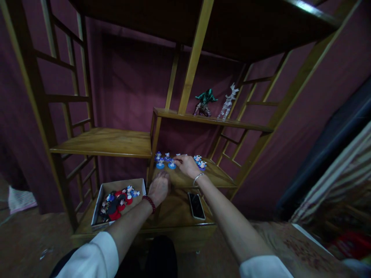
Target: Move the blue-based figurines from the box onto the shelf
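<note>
On the low right shelf, my right hand (187,165) has its fingertips pinched at a small figurine (172,164) on a blue base. Other small blue, purple and white figurines stand beside it, among them one figurine (160,164) to the left and a group (199,161) to the right. Part of the row is hidden behind my right hand. My left hand (159,187) is closed at the shelf's front edge, fingers curled away from view; whether it holds anything is hidden. A shallow box (121,185) of red, black and blue figurines sits left of it.
A phone (196,205) lies on the lower board below my right forearm. Above, a green-and-brown figure (205,102) and a clear deer ornament (228,102) stand on the upper shelf (214,120). Wooden posts and another shelf (107,141) frame the space.
</note>
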The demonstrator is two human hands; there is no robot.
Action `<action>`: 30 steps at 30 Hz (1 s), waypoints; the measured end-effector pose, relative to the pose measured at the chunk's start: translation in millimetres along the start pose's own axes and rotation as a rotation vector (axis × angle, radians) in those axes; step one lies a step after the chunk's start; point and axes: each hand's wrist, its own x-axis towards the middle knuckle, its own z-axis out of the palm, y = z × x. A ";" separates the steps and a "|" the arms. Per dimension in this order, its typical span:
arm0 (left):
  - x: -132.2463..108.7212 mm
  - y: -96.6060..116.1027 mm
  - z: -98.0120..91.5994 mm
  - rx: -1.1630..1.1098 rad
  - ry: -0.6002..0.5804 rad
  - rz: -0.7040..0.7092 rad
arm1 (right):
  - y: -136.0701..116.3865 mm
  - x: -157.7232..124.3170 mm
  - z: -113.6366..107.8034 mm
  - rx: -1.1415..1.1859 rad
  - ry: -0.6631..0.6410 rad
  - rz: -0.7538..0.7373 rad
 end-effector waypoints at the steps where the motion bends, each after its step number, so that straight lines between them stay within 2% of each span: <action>1: -0.8 0.1 -0.8 -0.008 0.004 0.006 | -2.1 -6.0 2.3 0.012 0.017 -0.010; 7: -8.5 1.1 -5.8 -0.082 0.022 0.023 | -13.5 -40.7 18.7 0.096 0.054 -0.069; 14: -30.3 -0.3 -4.5 -0.163 0.066 0.062 | -29.2 -70.9 41.0 0.198 0.105 -0.132; 20: -50.8 -1.5 -11.9 -0.177 0.013 0.056 | -39.7 -86.0 55.9 0.305 0.192 -0.156; 26: -71.2 -11.2 -14.7 -0.125 -0.015 0.084 | -56.3 -103.3 67.6 0.437 0.273 -0.149; 30: -91.2 -23.4 -15.3 -0.088 -0.025 0.172 | -67.2 -115.5 85.1 0.507 0.294 -0.160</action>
